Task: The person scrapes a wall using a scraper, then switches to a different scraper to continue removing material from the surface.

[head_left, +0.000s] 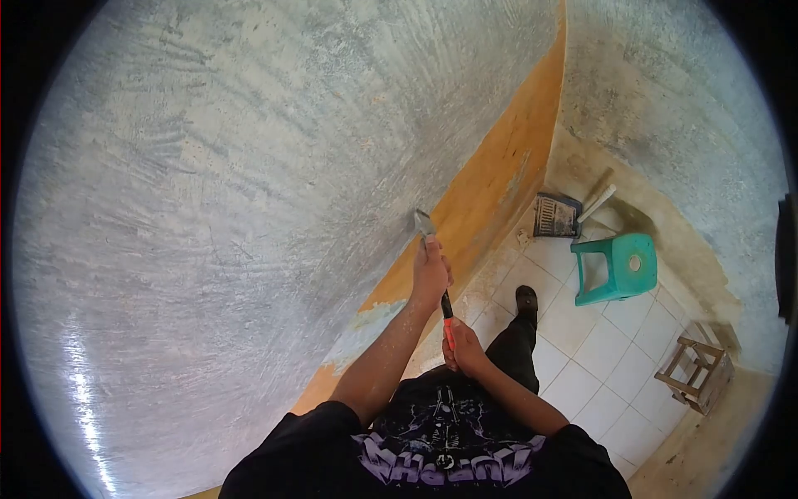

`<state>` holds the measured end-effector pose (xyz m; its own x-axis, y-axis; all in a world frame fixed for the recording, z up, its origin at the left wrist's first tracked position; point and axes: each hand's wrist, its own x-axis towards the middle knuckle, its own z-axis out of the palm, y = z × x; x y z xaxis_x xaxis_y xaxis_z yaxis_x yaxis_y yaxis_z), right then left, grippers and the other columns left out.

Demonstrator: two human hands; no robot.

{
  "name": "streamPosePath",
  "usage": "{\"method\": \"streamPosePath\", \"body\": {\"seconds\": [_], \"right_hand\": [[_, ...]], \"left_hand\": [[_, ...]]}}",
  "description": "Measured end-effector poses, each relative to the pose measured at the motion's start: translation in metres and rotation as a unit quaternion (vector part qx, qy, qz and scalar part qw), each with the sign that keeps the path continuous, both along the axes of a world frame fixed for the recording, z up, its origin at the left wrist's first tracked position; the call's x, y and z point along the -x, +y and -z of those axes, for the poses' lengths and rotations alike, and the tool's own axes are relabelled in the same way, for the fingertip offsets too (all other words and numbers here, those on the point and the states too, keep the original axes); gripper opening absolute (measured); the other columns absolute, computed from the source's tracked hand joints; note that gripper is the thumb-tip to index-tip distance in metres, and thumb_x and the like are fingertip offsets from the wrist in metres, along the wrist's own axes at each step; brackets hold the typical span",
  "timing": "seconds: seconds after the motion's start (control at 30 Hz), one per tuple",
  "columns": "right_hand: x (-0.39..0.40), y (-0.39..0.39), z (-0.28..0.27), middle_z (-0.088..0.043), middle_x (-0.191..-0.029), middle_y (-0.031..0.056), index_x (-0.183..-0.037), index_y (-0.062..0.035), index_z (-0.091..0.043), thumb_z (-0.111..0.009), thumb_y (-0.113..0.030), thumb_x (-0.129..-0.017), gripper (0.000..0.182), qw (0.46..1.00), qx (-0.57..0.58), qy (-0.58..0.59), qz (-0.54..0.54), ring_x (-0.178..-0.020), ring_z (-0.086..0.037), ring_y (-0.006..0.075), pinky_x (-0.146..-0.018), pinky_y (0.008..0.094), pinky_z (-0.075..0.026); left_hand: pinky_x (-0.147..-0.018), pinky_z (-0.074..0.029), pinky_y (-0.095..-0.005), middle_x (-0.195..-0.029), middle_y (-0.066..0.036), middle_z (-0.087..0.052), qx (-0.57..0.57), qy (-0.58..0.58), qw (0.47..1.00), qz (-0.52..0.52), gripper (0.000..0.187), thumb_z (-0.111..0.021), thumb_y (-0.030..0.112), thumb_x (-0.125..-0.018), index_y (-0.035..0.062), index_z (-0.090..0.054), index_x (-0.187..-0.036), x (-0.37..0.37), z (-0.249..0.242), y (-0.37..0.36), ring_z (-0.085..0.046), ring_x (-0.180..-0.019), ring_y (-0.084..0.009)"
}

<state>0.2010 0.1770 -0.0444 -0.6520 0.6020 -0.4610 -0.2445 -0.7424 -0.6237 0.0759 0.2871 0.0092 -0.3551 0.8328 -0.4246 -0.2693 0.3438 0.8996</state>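
Observation:
A long-handled scraper (447,306) with a black shaft and a red grip is held in both hands. My left hand (430,273) wraps round the shaft just below the metal head. Lower down, my right hand (466,349) is closed on the red grip, close to my body. The scraper's head touches or nearly touches the wall (249,183), where the rough grey surface meets a band of orange paint (490,166); exact contact is hard to tell.
A green plastic stool (633,264) stands on the white tiled floor (573,387) to the right. Behind it are a dark dustpan (557,216) and its pale handle. A small wooden stool (698,373) sits by the right-hand wall. My shod foot (526,299) is on the tiles.

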Motion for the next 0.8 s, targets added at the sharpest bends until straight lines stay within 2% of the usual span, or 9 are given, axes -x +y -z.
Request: {"method": "streamPosePath", "body": {"seconds": [0.33,0.47,0.57,0.67,0.8], "right_hand": [[-0.011,0.023,0.007,-0.039,-0.052,0.0017,-0.088,-0.0116,-0.041,-0.029,-0.050,-0.104,0.044,1.000,0.018,0.001,-0.006,-0.034,-0.036,0.0127,-0.033,0.0288,-0.032],[-0.021,0.036,0.011,-0.040,-0.052,0.0021,-0.088,-0.0113,-0.041,-0.029,-0.050,-0.104,0.044,1.000,-0.003,-0.001,-0.012,-0.035,-0.037,0.0128,-0.034,0.0285,-0.032],[-0.028,0.049,0.013,-0.040,-0.052,0.0025,-0.088,-0.0105,-0.041,-0.027,-0.049,-0.105,0.044,0.999,-0.019,-0.020,-0.023,-0.036,-0.037,0.0133,-0.035,0.0287,-0.033],[-0.034,0.059,0.013,-0.038,-0.052,0.0032,-0.087,-0.0092,-0.041,-0.025,-0.047,-0.105,0.045,0.999,-0.028,-0.035,-0.027,-0.037,-0.036,0.0141,-0.036,0.0292,-0.033],[-0.043,0.078,0.008,-0.039,-0.052,0.0031,-0.087,-0.0085,-0.042,-0.025,-0.048,-0.105,0.046,0.998,-0.041,-0.046,-0.034,-0.037,-0.037,0.0140,-0.037,0.0293,-0.034]], "left_hand": [[-0.037,-0.026,-0.0275,-0.054,0.004,-0.031,-0.007,0.050,0.999,-0.021,0.041,-0.034,0.052,-0.103,0.0123,-0.039,-0.096,-0.014,0.006,0.027,-0.027,-0.038,-0.0085],[-0.037,-0.025,-0.0271,-0.053,0.004,-0.032,0.000,0.050,0.998,-0.031,0.041,-0.034,0.052,-0.103,0.0122,-0.039,-0.096,-0.024,0.006,0.039,-0.028,-0.037,-0.0082],[-0.036,-0.025,-0.0267,-0.053,0.004,-0.032,-0.021,0.069,0.996,-0.046,0.040,-0.034,0.051,-0.103,0.0120,-0.040,-0.096,-0.027,0.024,0.050,-0.029,-0.037,-0.0079],[-0.036,-0.025,-0.0263,-0.052,0.004,-0.031,-0.012,0.053,0.997,-0.046,0.040,-0.034,0.051,-0.103,0.0119,-0.040,-0.097,-0.035,0.017,0.059,-0.029,-0.037,-0.0077],[-0.036,-0.024,-0.0263,-0.052,0.004,-0.031,-0.027,0.102,0.993,-0.048,0.040,-0.034,0.051,-0.103,0.0122,-0.040,-0.097,-0.041,0.028,0.081,-0.028,-0.037,-0.0074]]}}
